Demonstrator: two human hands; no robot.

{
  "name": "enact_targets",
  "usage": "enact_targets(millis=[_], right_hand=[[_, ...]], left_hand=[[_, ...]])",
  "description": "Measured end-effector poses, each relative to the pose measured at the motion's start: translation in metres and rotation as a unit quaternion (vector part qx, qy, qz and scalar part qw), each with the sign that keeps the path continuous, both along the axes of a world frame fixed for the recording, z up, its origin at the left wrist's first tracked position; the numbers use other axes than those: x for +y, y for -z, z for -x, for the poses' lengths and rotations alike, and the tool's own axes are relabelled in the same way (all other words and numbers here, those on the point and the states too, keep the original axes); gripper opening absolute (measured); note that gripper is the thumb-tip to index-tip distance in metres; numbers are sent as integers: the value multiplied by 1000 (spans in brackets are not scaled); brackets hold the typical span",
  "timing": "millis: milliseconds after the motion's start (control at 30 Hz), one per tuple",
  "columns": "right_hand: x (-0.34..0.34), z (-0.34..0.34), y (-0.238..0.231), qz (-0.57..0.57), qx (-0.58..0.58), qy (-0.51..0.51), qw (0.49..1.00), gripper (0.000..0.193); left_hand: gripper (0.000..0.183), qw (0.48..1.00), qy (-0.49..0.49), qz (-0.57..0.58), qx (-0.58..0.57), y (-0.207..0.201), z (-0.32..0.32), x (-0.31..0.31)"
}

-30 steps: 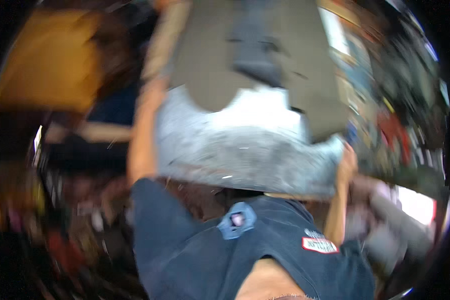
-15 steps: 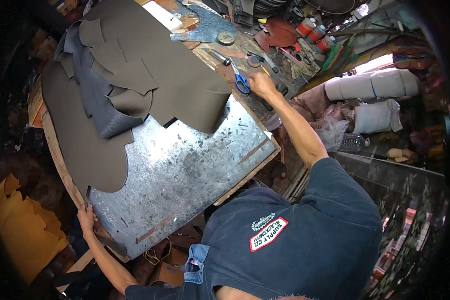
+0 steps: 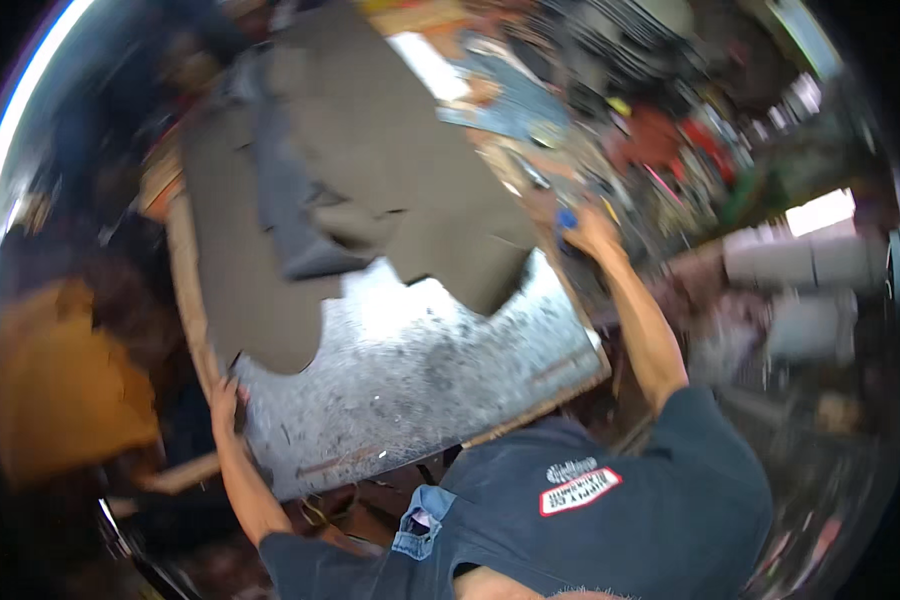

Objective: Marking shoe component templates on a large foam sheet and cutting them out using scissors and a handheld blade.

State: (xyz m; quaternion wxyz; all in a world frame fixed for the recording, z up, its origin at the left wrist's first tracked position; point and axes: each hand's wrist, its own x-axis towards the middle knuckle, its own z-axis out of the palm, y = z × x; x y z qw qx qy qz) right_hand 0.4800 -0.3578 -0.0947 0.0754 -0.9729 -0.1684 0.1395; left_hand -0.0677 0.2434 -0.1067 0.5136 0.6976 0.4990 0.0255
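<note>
My right hand [image 3: 594,233] is at the table's right side, its fingers closed around the blue handles of a pair of scissors [image 3: 567,219]; motion blur hides the blades. At the table's left edge, my left hand [image 3: 227,404] is closed. A thin dark thing pokes out beyond its fingers, too blurred to name. Just past that hand lies a large grey-brown leather hide [image 3: 260,290] with a scalloped edge. Further cut leather pieces are heaped on it, one folded to show a dark blue-grey face [image 3: 310,258].
The table has a metal top [image 3: 420,370] with wooden edges. Behind my right hand, a cluttered bench [image 3: 530,150] holds tools and a blue-grey sheet [image 3: 515,105]. Yellow leather [image 3: 75,385] hangs low at the left. White wrapped rolls [image 3: 800,265] lie at the right.
The view has swung, so the table and both arms appear further right and lower, and blurred. My right hand now covers more of the scissors' blue handles. My left hand stays at the table edge.
</note>
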Motion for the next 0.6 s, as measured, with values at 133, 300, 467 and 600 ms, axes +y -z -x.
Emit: enact_targets(millis=[133,300,467,600], right_hand=[[-32,28,12,-288,161,149,932,53],[-18,33,13,-397,319,244,825,33],[-16,32,34,-524,316,249,750,21],[-33,40,26,-624,286,295,664,13]], left_hand=[[16,997,-72,19,14,10,-6,-3],[43,979,-192,63,10,9,-20,-19],[43,980,-171,61,-76,25,20,-9],[36,990,-117,81,-4,13,-20,-8]])
